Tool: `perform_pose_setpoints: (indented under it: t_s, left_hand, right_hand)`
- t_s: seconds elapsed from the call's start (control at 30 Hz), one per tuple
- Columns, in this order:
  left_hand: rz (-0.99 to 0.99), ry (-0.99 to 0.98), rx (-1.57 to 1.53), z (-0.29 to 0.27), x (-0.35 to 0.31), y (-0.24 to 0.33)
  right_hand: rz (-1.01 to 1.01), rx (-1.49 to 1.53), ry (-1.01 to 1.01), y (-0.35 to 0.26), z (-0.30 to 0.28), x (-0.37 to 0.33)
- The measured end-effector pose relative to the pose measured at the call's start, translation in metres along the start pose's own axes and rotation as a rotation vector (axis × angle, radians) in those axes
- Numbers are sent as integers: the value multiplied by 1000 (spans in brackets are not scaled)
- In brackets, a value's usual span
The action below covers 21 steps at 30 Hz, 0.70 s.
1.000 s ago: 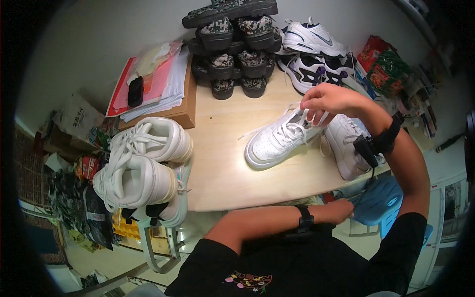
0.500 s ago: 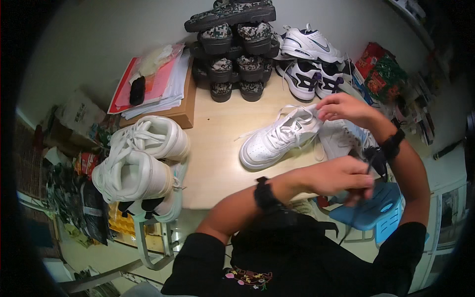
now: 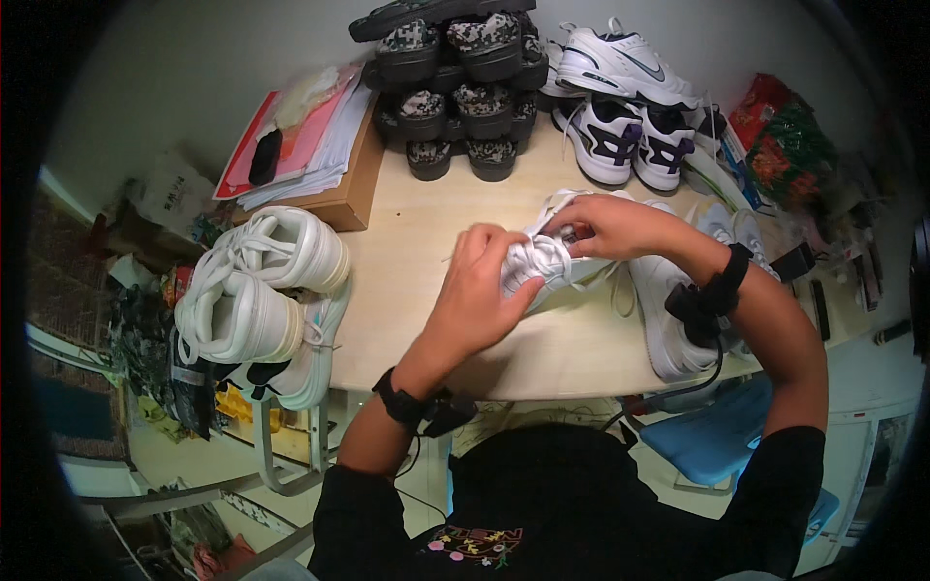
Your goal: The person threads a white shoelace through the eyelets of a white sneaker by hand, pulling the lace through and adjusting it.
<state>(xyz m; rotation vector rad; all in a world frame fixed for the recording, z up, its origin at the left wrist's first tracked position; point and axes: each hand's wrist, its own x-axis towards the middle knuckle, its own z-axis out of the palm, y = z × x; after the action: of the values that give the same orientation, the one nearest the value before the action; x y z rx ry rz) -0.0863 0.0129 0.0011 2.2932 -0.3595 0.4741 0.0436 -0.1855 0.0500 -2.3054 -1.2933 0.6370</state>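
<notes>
A white lace-up sneaker [image 3: 536, 259] lies on the table between my hands, its toe mostly covered. My left hand [image 3: 472, 286] grips it from the left, fingers curled over the front and thumb on the near side. Over the opening and upper laces, my right hand [image 3: 615, 228] bends down with its fingertips closed around the lacing; which strand they hold is partly hidden. Loose white laces stick out around the fingers. Another white sneaker [image 3: 666, 324] stands under my right wrist, partly covered by the strapped-on dark device.
White sneakers [image 3: 242, 324] are stacked at the left table edge. Behind them lie papers on a cardboard box [image 3: 360, 184]. Camouflage shoes [image 3: 489, 107] are piled at the back, beside white-and-black sneakers [image 3: 605, 145]. A blue stool [image 3: 702, 441] stands below the right edge.
My left hand has swung from the near right edge to the sneaker's front. My right hand has moved left from the heel to the laces. The view has shifted slightly.
</notes>
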Motion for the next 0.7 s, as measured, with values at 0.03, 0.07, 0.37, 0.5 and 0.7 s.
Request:
perform_pose_setpoints:
  t_s: [0.03, 0.07, 0.37, 0.5, 0.7]
  left_hand:
    - [60, 40, 183, 2, 2, -4]
    - [55, 34, 189, 9, 3, -11]
    - [-74, -268, 77, 12, 13, -30]
    - [-30, -279, 32, 6, 16, -28]
    - [-46, -278, 17, 3, 15, -28]
  right_hand:
    - [8, 18, 9, -1, -1, -1]
    - [2, 26, 8, -1, -2, -2]
    - [38, -133, -3, -16, -10, -12]
    - [242, -179, 48, 0, -2, -6]
    - [312, -105, 62, 16, 19, 7]
